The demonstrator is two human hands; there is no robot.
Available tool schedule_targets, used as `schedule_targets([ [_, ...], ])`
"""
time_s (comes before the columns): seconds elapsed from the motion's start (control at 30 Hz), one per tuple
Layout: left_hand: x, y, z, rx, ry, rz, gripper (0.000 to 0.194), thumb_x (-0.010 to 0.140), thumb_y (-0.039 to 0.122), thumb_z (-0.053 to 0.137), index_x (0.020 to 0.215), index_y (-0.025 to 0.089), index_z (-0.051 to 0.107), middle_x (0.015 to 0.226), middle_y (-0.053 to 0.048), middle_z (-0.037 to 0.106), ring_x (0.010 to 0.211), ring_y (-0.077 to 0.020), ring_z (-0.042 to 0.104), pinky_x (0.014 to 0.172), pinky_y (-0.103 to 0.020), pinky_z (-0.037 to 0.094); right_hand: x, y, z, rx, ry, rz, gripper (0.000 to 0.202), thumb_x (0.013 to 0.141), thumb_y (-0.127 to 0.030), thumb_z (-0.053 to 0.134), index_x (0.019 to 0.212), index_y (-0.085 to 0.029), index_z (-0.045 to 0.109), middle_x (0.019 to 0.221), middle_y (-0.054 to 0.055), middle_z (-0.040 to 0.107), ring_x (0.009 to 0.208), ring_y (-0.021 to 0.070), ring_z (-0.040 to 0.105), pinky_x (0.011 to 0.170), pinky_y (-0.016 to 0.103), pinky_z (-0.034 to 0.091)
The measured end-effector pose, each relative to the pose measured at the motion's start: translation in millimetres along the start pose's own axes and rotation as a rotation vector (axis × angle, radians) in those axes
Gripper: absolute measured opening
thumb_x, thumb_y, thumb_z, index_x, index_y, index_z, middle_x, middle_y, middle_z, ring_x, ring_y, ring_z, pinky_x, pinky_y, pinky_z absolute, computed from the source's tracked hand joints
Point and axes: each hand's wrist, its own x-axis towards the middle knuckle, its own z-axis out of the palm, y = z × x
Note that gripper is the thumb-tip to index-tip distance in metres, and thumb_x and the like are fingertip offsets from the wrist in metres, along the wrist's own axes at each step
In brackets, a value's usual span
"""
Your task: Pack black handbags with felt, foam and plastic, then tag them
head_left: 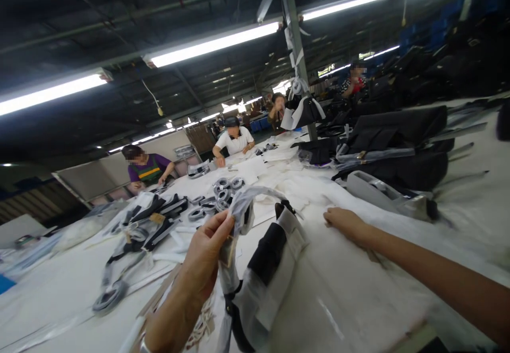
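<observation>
My left hand is closed, thumb against fingers, on a bag strap wrapped in pale translucent film. The strap arches up from a black bag that is partly covered by white wrapping and stands tilted on the table in front of me. A white tag or slip shows on the bag's right side. My right hand is to the right of the bag, low over a white sheet, its fingers curled together. Whatever those fingers hold, if anything, is hidden.
Rolled grey straps and a heap of black and grey straps lie to the left. Black bags are piled at the right. A post rises beyond. Co-workers are at the far side.
</observation>
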Motion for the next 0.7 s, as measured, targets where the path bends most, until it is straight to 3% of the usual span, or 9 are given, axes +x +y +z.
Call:
schedule_targets([
  [0.17,-5.9,-5.6,-6.6,-0.007,-0.017,0.030,0.042,0.077,0.043,0.080,0.112,0.019,0.072,0.095,-0.003,0.077,0.088,-0.0189,0.072,0.075,-0.023,0.054,18.5,4.0,-9.4,0.023,-0.004,-0.091,0.018,0.093,-0.032,0.066,0.090,-0.014,0.066,0.092,0.003,0.068,0.084,0.0170,0.065,0.081,0.038,0.054],
  [0.3,-7.3,-4.5,-4.8,0.003,-0.025,0.025,0.044,0.076,0.043,0.081,0.112,0.019,0.072,0.098,-0.004,0.077,0.089,-0.0179,0.071,0.075,-0.021,0.053,21.5,-2.3,-27.4,0.169,0.095,-0.184,0.008,0.082,-0.026,0.072,0.084,-0.018,0.071,0.079,0.004,0.070,0.080,0.0216,0.066,0.079,0.038,0.051],
  [0.4,-6.3,-5.3,-4.0,-0.005,-0.016,0.000,0.045,0.074,0.042,0.083,0.112,0.020,0.073,0.098,-0.003,0.077,0.086,-0.0174,0.072,0.074,-0.021,0.054,13.5,-14.8,-41.5,0.335,0.247,-0.241,0.014,0.087,-0.029,0.063,0.092,-0.023,0.075,0.099,0.007,0.074,0.101,0.0255,0.065,0.093,0.039,0.047],
  [0.5,-3.5,-7.2,-4.0,-0.023,-0.018,-0.025,0.045,0.073,0.041,0.084,0.112,0.021,0.072,0.098,-0.002,0.077,0.086,-0.0176,0.072,0.076,-0.022,0.055,-0.4,-29.4,-50.4,0.500,0.382,-0.247,0.026,0.092,-0.039,0.054,0.097,-0.024,0.075,0.124,0.007,0.069,0.118,0.0268,0.059,0.104,0.040,0.042],
  [0.7,3.1,-9.5,-4.0,-0.016,-0.025,-0.024,0.045,0.074,0.040,0.084,0.113,0.021,0.072,0.099,-0.002,0.077,0.086,-0.0166,0.072,0.078,-0.022,0.056,-29.8,-46.4,-44.5,0.707,0.451,-0.222,0.034,0.096,-0.046,0.049,0.095,-0.022,0.072,0.096,0.004,0.076,0.091,0.0232,0.070,0.083,0.034,0.053],
])
